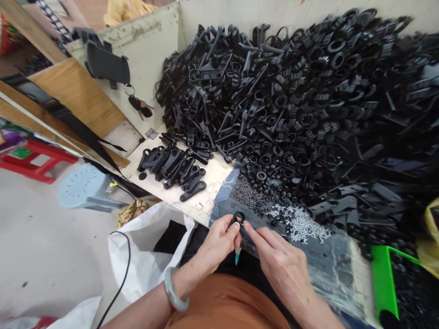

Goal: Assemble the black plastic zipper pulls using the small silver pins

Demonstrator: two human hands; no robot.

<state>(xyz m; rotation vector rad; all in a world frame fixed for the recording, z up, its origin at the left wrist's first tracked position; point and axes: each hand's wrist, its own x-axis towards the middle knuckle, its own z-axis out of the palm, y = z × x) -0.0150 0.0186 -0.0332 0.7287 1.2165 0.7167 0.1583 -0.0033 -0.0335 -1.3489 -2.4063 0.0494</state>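
Note:
At the table's front edge my left hand (219, 240) pinches a small black ring-ended part (239, 216) between thumb and fingers. My right hand (279, 256) touches the same part from the right with an extended index finger, its other fingers curled; whether it also holds something small is hidden. Just beyond the hands lie small dark screws or pins (249, 194) and a heap of silver pins (303, 224) on a dark mat (329, 253). Finished-looking black arm-shaped parts (176, 167) lie in rows on the pale board to the left.
A large pile of black plastic parts (257, 100) covers the back and right. Keys (140, 104) hang at the left panel. A white bag (137, 256) hangs open below the edge. A green bin (384, 283) stands at right, a blue stool (82, 185) at left.

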